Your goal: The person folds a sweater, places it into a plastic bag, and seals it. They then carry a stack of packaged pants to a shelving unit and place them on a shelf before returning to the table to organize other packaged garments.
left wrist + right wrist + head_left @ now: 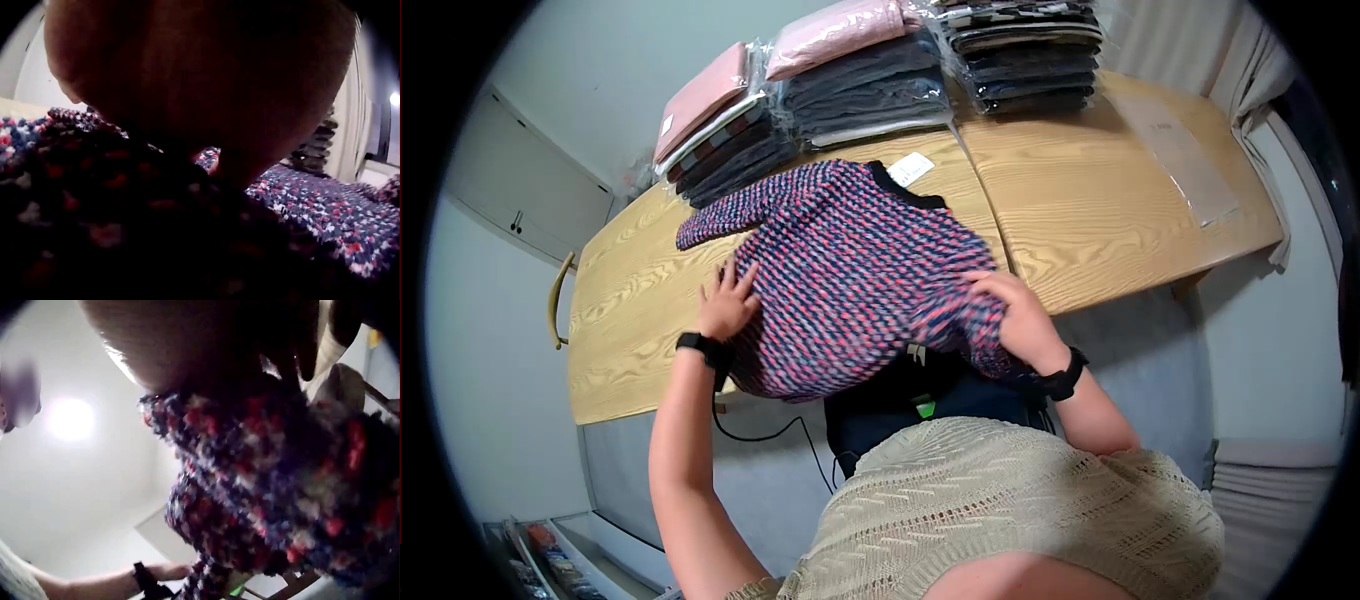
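Note:
A knitted sweater in navy, pink and white flecks, with a black neckband, lies on the wooden table, its neck pointing away from me. My left hand rests on its left side edge with fingers spread. In the left wrist view that hand is a dark shape over the knit. My right hand grips the sleeve on the right, where the fabric bunches and hangs past the table's front edge. The right wrist view shows the bunched knit under the hand.
Stacks of plastic-bagged folded clothes, a left stack, a middle stack and a right stack, stand along the back. A white tag lies by the neckband. A clear plastic bag lies at the right. A cable hangs below the table.

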{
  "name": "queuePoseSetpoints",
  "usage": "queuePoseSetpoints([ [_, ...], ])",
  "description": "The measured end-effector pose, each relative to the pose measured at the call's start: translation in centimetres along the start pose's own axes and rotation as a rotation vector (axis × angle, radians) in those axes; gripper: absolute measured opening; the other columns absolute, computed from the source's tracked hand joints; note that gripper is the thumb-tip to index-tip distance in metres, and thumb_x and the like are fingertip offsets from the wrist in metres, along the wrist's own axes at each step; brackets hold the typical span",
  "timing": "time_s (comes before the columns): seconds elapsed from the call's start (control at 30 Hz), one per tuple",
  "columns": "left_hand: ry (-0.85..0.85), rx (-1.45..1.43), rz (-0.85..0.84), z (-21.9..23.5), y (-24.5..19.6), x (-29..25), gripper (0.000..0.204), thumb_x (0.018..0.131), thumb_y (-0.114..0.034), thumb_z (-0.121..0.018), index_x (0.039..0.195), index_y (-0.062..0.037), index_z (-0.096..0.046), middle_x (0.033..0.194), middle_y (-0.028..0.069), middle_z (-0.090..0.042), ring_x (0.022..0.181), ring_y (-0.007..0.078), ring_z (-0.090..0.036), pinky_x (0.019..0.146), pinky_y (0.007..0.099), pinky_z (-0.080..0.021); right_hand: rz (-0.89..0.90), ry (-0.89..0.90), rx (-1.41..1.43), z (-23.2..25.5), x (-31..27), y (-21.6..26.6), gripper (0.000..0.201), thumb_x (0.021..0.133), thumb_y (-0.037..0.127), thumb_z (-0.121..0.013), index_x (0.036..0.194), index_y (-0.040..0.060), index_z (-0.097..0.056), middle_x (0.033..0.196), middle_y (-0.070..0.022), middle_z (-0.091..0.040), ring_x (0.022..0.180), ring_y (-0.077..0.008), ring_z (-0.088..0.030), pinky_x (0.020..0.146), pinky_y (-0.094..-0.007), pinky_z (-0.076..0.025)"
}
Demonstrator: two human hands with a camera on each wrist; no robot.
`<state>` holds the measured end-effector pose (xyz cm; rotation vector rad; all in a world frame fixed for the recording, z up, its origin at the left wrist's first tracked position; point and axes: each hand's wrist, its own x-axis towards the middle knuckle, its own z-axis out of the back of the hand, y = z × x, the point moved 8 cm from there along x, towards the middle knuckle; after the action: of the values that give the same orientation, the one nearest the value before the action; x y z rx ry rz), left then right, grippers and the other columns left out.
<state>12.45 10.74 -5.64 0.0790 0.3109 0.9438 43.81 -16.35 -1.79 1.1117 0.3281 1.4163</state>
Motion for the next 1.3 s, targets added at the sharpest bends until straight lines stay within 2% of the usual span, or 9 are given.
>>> queuePoseSetpoints([
  [0.17, -0.087, 0.218, 0.058, 1.7, 1.3, 2.5, 0.058, 0.087, -0.030, -0.045, 0.143, -0.0302, -0.027, 0.151, 0.0119, -0.017, 0.137, 0.0375, -0.019, 0.104, 0.0619, -0.020, 0.487, 0.301, -0.232, -6.3, -0.7, 7.4, 0.020, 0.072, 0.000, -0.054, 0.091, 0.0047, -0.059, 0.126, -0.0108, -0.053, 0.120, -0.0349, -0.046, 0.106, -0.0446, -0.031],
  [0.33, -0.192, 0.078, 0.033, 1.4, 1.1, 1.3, 0.056, 0.087, -0.022, -0.045, 0.141, -0.0277, -0.031, 0.149, 0.0145, -0.023, 0.135, 0.0388, -0.024, 0.102, 0.0612, -0.026, 0.651, 0.205, -0.401, -9.3, -0.4, 9.2, 0.014, 0.078, 0.015, -0.053, 0.082, 0.0080, -0.064, 0.114, -0.0083, -0.057, 0.117, -0.0273, -0.047, 0.105, -0.0400, -0.030],
  [0.5, -0.425, -0.312, -0.228, 1.5, 0.0, -3.0, 0.055, 0.084, -0.001, -0.046, 0.137, -0.0142, -0.039, 0.144, 0.0206, -0.031, 0.133, 0.0420, -0.026, 0.110, 0.0483, -0.021, 0.614, 0.284, -0.579, -11.8, 0.3, 9.6, 0.018, 0.075, 0.017, -0.053, 0.080, 0.0079, -0.068, 0.108, -0.0087, -0.060, 0.115, -0.0287, -0.050, 0.106, -0.0437, -0.027],
  [0.63, -0.308, -0.674, -0.390, 3.6, -6.6, -8.6, 0.053, 0.077, 0.007, -0.040, 0.129, -0.0034, -0.046, 0.141, 0.0188, -0.037, 0.135, 0.0334, -0.028, 0.111, 0.0413, -0.020, 0.613, 0.430, -0.791, -14.7, 0.8, 10.8, 0.021, 0.076, 0.021, -0.053, 0.081, 0.0136, -0.072, 0.091, -0.0078, -0.065, 0.105, -0.0285, -0.055, 0.105, -0.0451, -0.027],
  [0.77, -0.292, -0.796, -0.285, 3.6, -8.9, -10.8, 0.057, 0.073, 0.008, -0.043, 0.129, -0.0038, -0.046, 0.142, 0.0177, -0.035, 0.135, 0.0325, -0.027, 0.111, 0.0401, -0.021, 0.637, 0.613, -0.807, -16.4, 1.2, 10.3, 0.018, 0.076, 0.021, -0.055, 0.079, 0.0139, -0.071, 0.090, -0.0043, -0.064, 0.095, -0.0234, -0.057, 0.094, -0.0404, -0.035],
  [1.0, -0.660, -0.677, -0.008, 0.8, -6.1, -16.2, 0.065, 0.073, -0.013, -0.072, 0.131, -0.0029, -0.043, 0.141, 0.0170, -0.037, 0.128, 0.0344, -0.037, 0.106, 0.0400, -0.030, 0.380, 0.139, -0.023, -5.6, 3.4, 6.5, 0.031, 0.063, -0.003, -0.058, 0.093, 0.0032, -0.063, 0.092, -0.0110, -0.064, 0.089, -0.0305, -0.058, 0.078, -0.0386, -0.047],
  [1.13, -0.625, -0.319, 0.117, -3.3, -5.4, -17.0, 0.093, 0.058, -0.025, -0.082, 0.137, -0.0111, -0.035, 0.145, 0.0174, -0.030, 0.133, 0.0333, -0.029, 0.107, 0.0514, -0.021, 0.140, 0.097, 0.030, -3.1, 1.8, 2.1, 0.022, 0.074, 0.005, -0.063, 0.096, 0.0026, -0.065, 0.096, -0.0134, -0.065, 0.090, -0.0287, -0.060, 0.081, -0.0349, -0.047],
  [1.23, -0.745, -0.254, 0.195, -4.6, -5.3, -17.3, 0.086, 0.060, -0.018, -0.079, 0.136, -0.0163, -0.038, 0.144, 0.0169, -0.029, 0.134, 0.0337, -0.027, 0.107, 0.0525, -0.020, 0.274, 0.142, -0.159, -3.4, 0.0, 1.3, 0.022, 0.068, 0.003, -0.061, 0.090, 0.0046, -0.065, 0.094, -0.0070, -0.066, 0.104, -0.0279, -0.055, 0.096, -0.0400, -0.038],
  [1.3, -0.736, -0.230, 0.239, -5.3, -4.6, -17.2, 0.076, 0.066, -0.009, -0.071, 0.135, -0.0146, -0.039, 0.143, 0.0152, -0.034, 0.133, 0.0317, -0.030, 0.108, 0.0513, -0.020, 0.268, 0.200, -0.342, -4.0, -0.9, 0.9, 0.023, 0.065, 0.003, -0.063, 0.087, 0.0081, -0.066, 0.116, -0.0040, -0.060, 0.117, -0.0301, -0.046, 0.106, -0.0506, -0.026],
])
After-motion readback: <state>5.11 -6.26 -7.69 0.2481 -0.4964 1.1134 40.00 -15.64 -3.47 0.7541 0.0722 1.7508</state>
